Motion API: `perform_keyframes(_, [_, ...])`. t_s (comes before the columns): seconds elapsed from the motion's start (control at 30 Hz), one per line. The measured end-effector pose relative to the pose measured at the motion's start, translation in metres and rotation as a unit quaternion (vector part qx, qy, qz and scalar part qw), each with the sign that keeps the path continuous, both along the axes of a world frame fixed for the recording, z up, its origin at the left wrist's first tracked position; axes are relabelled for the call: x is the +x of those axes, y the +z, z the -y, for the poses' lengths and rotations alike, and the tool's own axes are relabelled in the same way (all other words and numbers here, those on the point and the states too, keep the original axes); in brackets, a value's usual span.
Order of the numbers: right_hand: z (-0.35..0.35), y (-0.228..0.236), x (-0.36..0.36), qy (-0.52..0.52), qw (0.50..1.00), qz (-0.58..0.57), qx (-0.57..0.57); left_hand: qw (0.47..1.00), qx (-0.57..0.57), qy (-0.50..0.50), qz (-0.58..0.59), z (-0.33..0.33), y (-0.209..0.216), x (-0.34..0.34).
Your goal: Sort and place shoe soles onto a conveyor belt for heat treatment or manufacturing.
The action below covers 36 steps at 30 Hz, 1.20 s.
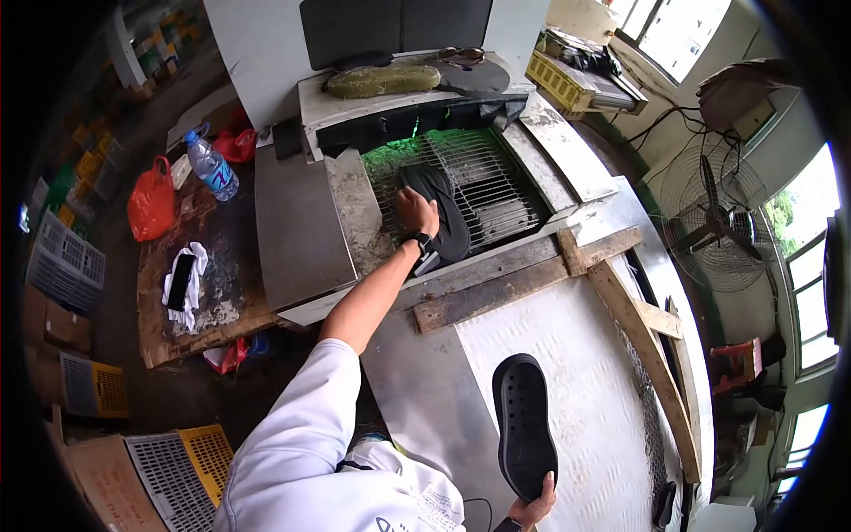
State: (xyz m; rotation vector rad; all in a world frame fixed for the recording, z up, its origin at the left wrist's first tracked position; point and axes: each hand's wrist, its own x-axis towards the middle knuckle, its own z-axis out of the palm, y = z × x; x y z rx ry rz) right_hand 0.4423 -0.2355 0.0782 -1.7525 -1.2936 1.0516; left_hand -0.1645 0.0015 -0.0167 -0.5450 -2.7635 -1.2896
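Note:
My left hand (417, 213), a dark watch on its wrist, reaches to the wire rack (514, 191) in the opening of the machine. Its fingers are curled closed at the edge of a black shoe piece (454, 229), which looks like a sole and lies on the wires. Part of that piece is hidden under the hand. Low in the view, my right hand (534, 507) grips the heel end of a black shoe sole (523, 417). This sole is held upright over the pale work surface, its holed inner side showing.
Wooden bars (505, 293) edge the pale surface (567, 355). On the machine's top ledge lies a yellowish wrapped bundle (383, 81). At left, a wooden table (239, 293) bears a water bottle (213, 166), a red bag (152, 200) and a phone on cloth (182, 282). A fan (714, 213) stands right.

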Motion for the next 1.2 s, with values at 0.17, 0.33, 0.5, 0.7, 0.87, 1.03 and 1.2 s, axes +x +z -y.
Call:
perform_keyframes(0.17, [-0.028, 0.027, -0.042, -0.153, 0.949, -0.273, -0.047, 0.91, 0.133, -0.388, -0.068, 0.054, 0.057, 0.092])
perform_keyframes(0.33, [-0.062, 0.045, -0.048, -0.055, 0.952, -0.276, -0.12, 0.68, 0.021, -0.717, -0.153, 0.165, 0.126, 0.226])
perform_keyframes(0.5, [-0.076, 0.047, -0.048, 0.029, 0.948, -0.278, -0.15, 0.731, 0.036, -0.638, -0.237, 0.155, 0.069, 0.231])
perform_keyframes(0.7, [-0.068, 0.058, -0.067, -0.067, 0.931, -0.35, -0.078, 0.857, 0.199, -0.463, 0.108, 0.087, 0.072, 0.182])
perform_keyframes(0.87, [-0.053, 0.04, -0.076, -0.092, 0.949, -0.257, -0.159, 0.89, 0.284, -0.324, 0.151, -0.052, 0.025, 0.072])
perform_keyframes(1.03, [-0.042, 0.017, -0.095, -0.104, 0.939, -0.255, -0.205, 0.961, -0.102, -0.184, -0.181, -0.115, -0.07, -0.094])
perform_keyframes(1.2, [-0.005, -0.004, -0.044, -0.176, 0.94, -0.201, -0.214, 0.896, 0.127, -0.362, -0.224, -0.091, -0.068, 0.023])
